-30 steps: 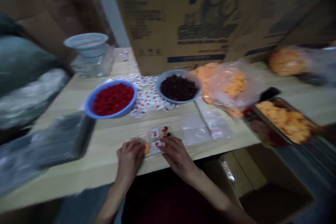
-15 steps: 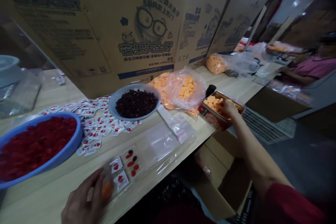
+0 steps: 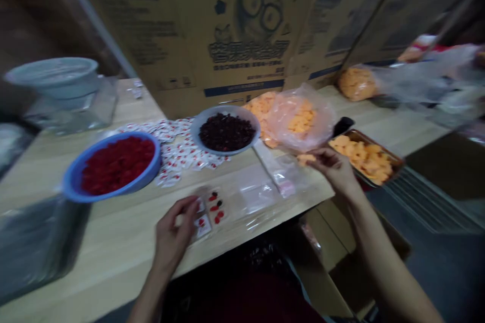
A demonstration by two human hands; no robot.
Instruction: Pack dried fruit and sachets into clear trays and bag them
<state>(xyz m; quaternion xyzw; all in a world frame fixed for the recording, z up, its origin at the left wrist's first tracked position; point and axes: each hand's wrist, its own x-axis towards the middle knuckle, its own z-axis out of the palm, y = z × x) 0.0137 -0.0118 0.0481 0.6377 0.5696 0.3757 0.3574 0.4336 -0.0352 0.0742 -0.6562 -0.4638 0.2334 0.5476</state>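
- Dimly, at the far left, a stack of grey bags [image 3: 41, 245] is cut off by the frame's edge; the blur hides its print, if any.
- Left of centre, a blue bowl [image 3: 70, 181] holds red pieces; small loose sachets [image 3: 178, 159] lie beyond its right side.
- In the lower middle, the left hand [image 3: 172, 229] bends its thumb and forefinger towards each other, tips close together at the clear packet [image 3: 227, 201]; I cannot tell whether they pinch it.
- The packet lies flat just right of those fingers, its left end hidden under them. Two sachets, the upper one partly covered, form one column; red and dark pieces form the next. Both columns run up the frame with a slight lean; the packet's full long axis cannot be made out.
- Right of centre, an orange piece [image 3: 306, 159] pokes out leftwards from the right hand, its long axis roughly level, its outline blurred.
- The right hand [image 3: 338, 169] pinches that piece between thumb and forefinger; the other fingers are curled.
- At right, a tin [image 3: 397, 162] of orange pieces stands behind the hand, its near side partly hidden.
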